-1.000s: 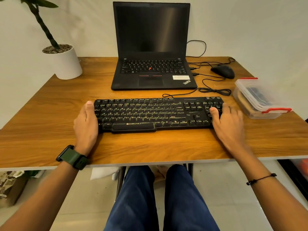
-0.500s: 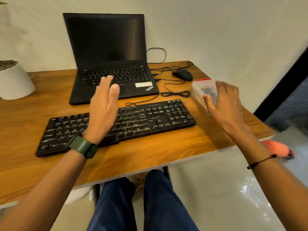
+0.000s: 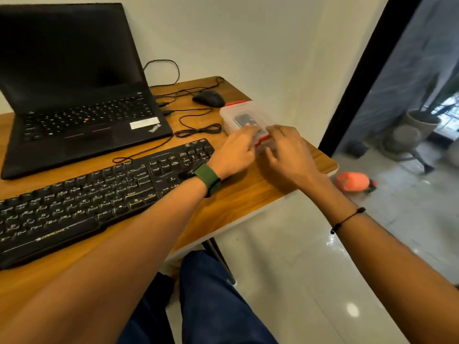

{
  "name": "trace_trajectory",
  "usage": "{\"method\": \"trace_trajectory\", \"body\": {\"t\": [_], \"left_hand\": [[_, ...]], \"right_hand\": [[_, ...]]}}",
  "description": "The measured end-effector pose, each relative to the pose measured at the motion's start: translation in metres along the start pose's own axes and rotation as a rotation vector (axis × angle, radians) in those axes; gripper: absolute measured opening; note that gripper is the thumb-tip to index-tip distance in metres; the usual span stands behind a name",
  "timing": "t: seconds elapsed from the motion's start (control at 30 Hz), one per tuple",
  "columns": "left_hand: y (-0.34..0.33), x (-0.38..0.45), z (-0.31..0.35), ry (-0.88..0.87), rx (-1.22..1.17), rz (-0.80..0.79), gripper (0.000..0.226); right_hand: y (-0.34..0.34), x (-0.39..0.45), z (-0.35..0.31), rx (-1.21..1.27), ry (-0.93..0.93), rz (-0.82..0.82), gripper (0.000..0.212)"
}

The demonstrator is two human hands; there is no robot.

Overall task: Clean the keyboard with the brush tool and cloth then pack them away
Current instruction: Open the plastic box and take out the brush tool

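Both hands meet at the box [image 3: 244,115], a clear plastic one with red clips that sits at the right edge of the table [image 3: 248,194], right of centre in the frame. The left hand [image 3: 236,150] has its fingers curled over the box's near end, apparently pinching the lid; the right hand [image 3: 288,150] lies against the same end with fingers bent down around the near red clip [image 3: 263,139], though how firm that hold is cannot be told. Working the same end together suggests one hand steadies the box while the other frees the clip. Something dark shows through the lid, probably the brush tool; the cloth cannot be made out. The keyboard [image 3: 99,194] lies untouched across the lower left, angled toward the box and directly in front of the person, handy for cleaning. Behind it, upper left, stands an open laptop [image 3: 74,95], with a mouse [image 3: 208,98] and its looped cable just beyond the box.
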State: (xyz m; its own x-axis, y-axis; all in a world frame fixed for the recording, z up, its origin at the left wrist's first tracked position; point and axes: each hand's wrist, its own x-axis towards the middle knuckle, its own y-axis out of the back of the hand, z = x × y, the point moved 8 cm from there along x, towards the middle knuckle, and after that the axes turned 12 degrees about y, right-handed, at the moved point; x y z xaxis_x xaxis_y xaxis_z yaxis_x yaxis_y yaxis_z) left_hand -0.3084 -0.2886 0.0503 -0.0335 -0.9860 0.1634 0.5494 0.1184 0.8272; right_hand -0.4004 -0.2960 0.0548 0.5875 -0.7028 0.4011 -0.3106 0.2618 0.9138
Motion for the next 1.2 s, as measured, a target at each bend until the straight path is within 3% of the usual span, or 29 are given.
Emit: {"method": "trace_trajectory", "body": {"t": [0.47, 0.73, 0.9, 1.07, 1.2], "left_hand": [[-0.010, 0.008, 0.003, -0.062, 0.234, 0.152, 0.041], [-0.009, 0.010, 0.004, -0.050, 0.337, 0.181, 0.037], [-0.009, 0.010, 0.004, -0.030, 0.374, 0.184, 0.038], [-0.008, 0.007, 0.011, -0.053, 0.415, 0.198, 0.036], [-0.007, 0.008, 0.011, -0.039, 0.440, 0.189, 0.036]], "right_hand": [[0.000, 0.010, 0.007, -0.105, 0.159, 0.194, 0.018], [-0.008, 0.003, 0.004, -0.233, 0.284, 0.265, 0.024], [-0.024, -0.014, 0.005, -0.247, 0.367, 0.282, 0.015], [-0.003, -0.002, 0.023, -0.102, 0.272, 0.339, 0.020], [0.026, 0.038, 0.039, -0.001, 0.162, 0.420, 0.011]]}}
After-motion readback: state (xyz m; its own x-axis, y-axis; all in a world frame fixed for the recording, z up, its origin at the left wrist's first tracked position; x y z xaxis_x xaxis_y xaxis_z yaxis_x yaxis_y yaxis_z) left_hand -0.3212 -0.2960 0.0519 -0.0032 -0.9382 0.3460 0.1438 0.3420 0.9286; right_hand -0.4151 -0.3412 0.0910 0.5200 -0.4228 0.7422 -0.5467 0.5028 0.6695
